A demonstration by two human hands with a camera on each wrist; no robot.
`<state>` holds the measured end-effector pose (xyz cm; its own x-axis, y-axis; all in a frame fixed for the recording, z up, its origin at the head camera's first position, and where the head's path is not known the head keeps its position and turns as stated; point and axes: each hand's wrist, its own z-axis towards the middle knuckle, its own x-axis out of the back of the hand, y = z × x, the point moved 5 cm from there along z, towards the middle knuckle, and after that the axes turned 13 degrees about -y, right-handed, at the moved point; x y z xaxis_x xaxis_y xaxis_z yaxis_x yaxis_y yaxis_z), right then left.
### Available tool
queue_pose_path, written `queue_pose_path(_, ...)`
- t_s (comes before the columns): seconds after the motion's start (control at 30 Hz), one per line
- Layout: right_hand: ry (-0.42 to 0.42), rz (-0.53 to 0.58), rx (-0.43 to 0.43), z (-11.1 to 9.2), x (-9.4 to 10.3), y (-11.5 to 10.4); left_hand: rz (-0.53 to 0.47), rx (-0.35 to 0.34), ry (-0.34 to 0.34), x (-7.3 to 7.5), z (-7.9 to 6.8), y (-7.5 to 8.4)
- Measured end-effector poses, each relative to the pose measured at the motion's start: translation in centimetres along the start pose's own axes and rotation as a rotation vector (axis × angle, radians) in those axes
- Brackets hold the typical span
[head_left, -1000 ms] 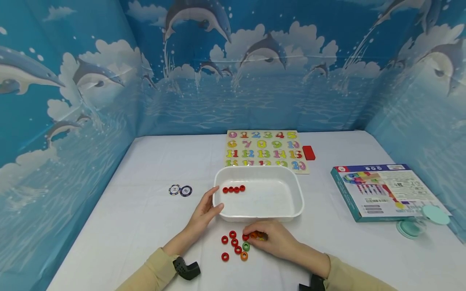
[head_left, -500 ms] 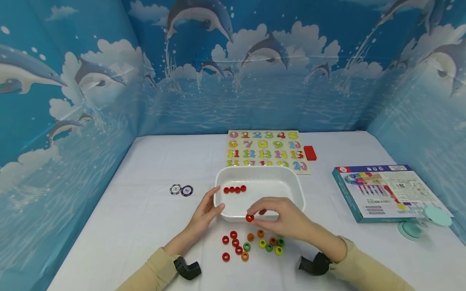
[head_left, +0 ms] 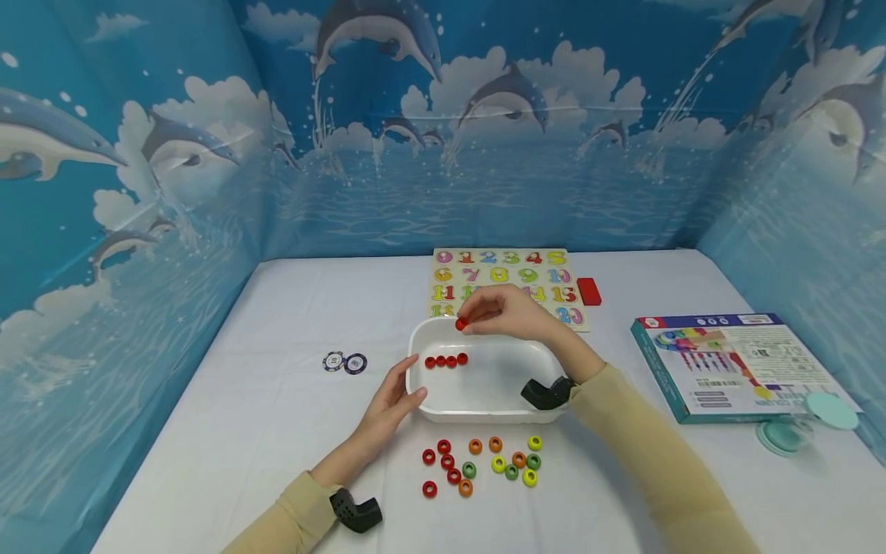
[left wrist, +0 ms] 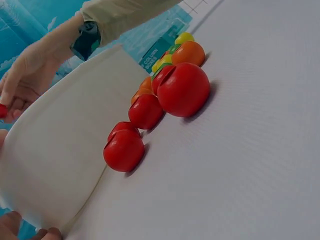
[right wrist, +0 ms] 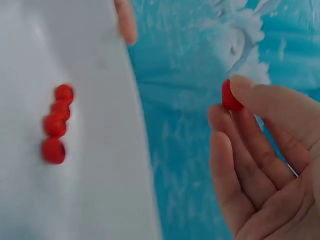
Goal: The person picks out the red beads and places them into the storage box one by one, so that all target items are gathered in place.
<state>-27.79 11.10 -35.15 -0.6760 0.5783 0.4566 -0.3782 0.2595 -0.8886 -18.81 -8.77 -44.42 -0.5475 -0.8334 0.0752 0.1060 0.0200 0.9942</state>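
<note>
My right hand (head_left: 508,312) pinches a red bead (right wrist: 231,95) between thumb and fingertips, above the far rim of a white plastic tray (head_left: 512,385). In the head view, my left hand (head_left: 384,400) holds the left side of that tray, its thumb at the near-left corner. Several red beads (head_left: 446,361) stand in a row inside the tray, towards its left; the right wrist view shows the row blurred. In front of the tray, loose red beads (head_left: 447,462) lie on the white cloth beside orange, green and yellow beads (head_left: 519,459).
Behind the tray lies a number board (head_left: 443,275), partly covered by my right hand, with a red block (head_left: 589,292) at its right. Two poker chips (head_left: 355,363) lie to the left. A flat game box (head_left: 734,369) and a mint-lidded container (head_left: 782,436) are at the right.
My right hand picked a red bead from the cloth and carried it up over the tray to its far rim. A yellow bead now lies among the loose ones. My left hand stayed put.
</note>
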Motion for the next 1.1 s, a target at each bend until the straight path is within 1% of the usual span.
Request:
queue_pose_path(0.1,-0.048,0.042,-0.07,0.7,-0.2,2.7,-0.001,-0.001,-0.002,0.0,0.0,0.0)
queue_pose_path(0.17,-0.079,0.038,-0.115,1.0,-0.3,4.2,-0.003,-0.003,-0.002,0.0,0.0,0.0)
queue_pose_path(0.23,-0.109,0.004,-0.153,1.2,-0.6,5.1,-0.006,-0.008,0.001,0.1,0.0,0.0)
queue_pose_path(0.33,-0.153,-0.081,-0.201,1.3,-0.9,6.0,-0.007,-0.014,0.003,0.1,0.0,0.0)
queue_pose_path(0.43,-0.181,-0.163,-0.238,1.3,-1.4,6.4,-0.01,-0.015,-0.003,0.1,0.1,0.0)
queue_pose_path(0.5,-0.184,-0.2,-0.255,1.3,-1.6,6.6,-0.011,-0.014,-0.005,0.1,0.1,0.0)
queue_pose_path(0.8,-0.174,-0.308,-0.31,1.4,-1.9,7.2,-0.012,-0.001,-0.002,-0.1,0.1,0.1)
queue_pose_path(0.93,-0.178,-0.33,-0.338,1.4,-1.9,7.3,-0.011,-0.003,-0.002,-0.1,0.1,0.2)
queue_pose_path(1.03,-0.186,-0.344,-0.319,1.3,-1.8,6.7,-0.007,0.002,0.003,-0.1,0.1,0.2)
queue_pose_path(1.1,-0.186,-0.347,-0.292,1.2,-1.5,5.9,-0.008,0.001,0.005,-0.1,0.0,0.1)
